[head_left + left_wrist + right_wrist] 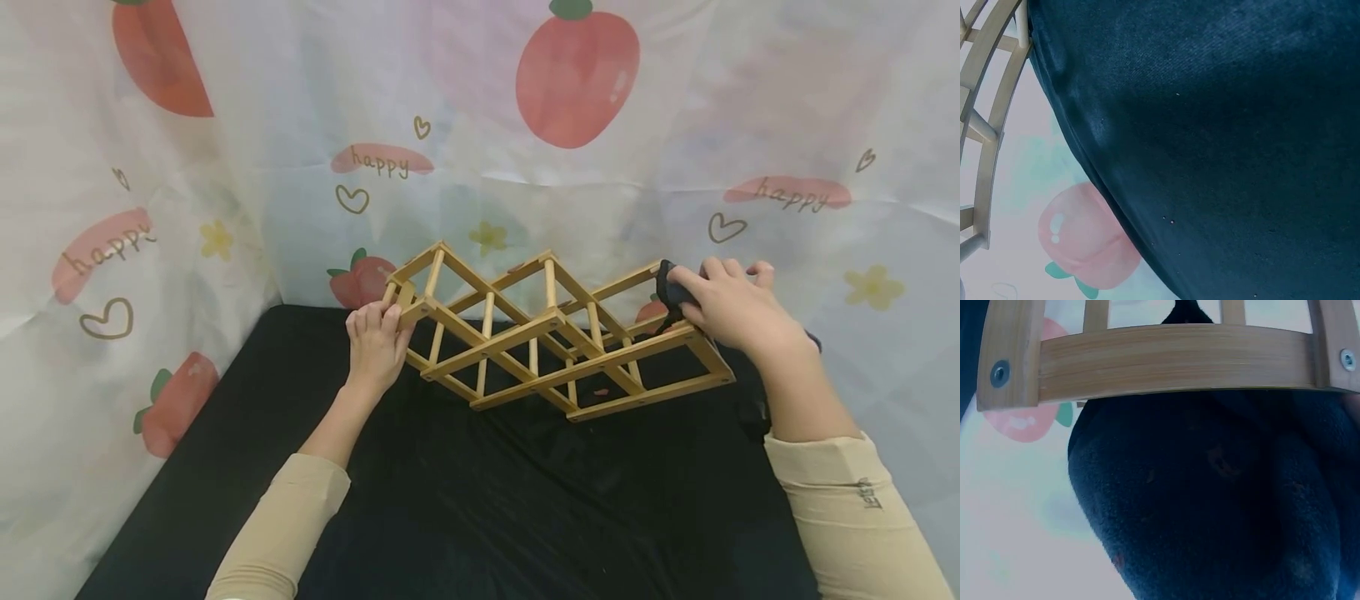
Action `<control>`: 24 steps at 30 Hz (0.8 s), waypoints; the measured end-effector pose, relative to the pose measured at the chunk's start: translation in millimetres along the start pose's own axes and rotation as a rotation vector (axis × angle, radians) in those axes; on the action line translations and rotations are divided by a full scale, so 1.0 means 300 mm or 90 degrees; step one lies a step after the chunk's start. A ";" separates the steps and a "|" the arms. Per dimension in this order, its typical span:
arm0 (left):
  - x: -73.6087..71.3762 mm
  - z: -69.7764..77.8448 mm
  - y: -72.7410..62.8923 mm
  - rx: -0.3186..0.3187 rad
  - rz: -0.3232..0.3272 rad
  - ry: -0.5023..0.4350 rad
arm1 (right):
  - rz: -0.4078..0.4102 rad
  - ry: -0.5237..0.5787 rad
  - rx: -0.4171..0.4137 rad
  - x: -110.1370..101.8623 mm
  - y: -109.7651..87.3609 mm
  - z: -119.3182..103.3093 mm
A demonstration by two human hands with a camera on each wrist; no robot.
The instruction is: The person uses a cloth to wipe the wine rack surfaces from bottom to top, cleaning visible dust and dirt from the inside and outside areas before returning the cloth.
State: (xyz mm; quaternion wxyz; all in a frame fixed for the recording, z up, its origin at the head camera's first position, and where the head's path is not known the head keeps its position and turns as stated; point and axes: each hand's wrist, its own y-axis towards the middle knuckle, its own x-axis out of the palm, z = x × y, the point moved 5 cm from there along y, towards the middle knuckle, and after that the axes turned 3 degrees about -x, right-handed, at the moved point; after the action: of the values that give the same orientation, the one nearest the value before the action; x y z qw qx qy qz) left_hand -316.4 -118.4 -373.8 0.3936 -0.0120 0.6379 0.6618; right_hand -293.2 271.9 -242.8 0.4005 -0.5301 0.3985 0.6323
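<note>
A folding wooden lattice rack (517, 335), like a wine rack, stretches across the middle of the head view. At its left end, my left hand (375, 346) grips a corner of the frame. My right hand (735, 308) holds a dark blue cloth (667, 287) against the right end. Close up in the right wrist view, the cloth (1197, 487) hangs below the end bar (1179, 362), and a bit of it pokes through above. Part of the rack (988, 169) shows along the left wrist view's edge. Whether the rack touches the table I cannot tell.
Black fabric covers the table (465, 517). Behind and to the left hangs a pale curtain (465, 100) printed with peaches, hearts and the word "happy". In the left wrist view the dark table cover (1210, 156) ends in a slanting edge.
</note>
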 end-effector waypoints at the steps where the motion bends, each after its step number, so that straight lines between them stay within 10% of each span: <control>1: 0.001 -0.001 0.001 0.000 -0.001 -0.001 | 0.003 0.004 0.002 0.000 0.005 0.005; 13: 0.004 -0.004 -0.001 -0.003 0.000 -0.005 | 0.041 0.002 0.055 0.030 0.095 0.060; 24: 0.002 -0.001 0.002 -0.004 0.003 0.000 | 0.065 0.015 -0.002 0.015 -0.016 0.024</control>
State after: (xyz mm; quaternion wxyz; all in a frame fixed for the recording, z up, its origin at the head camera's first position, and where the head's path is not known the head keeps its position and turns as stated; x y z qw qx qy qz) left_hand -317.3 -118.5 -373.5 0.3921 -0.0115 0.6355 0.6650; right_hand -291.9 280.8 -246.8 0.3617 -0.5173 0.4289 0.6462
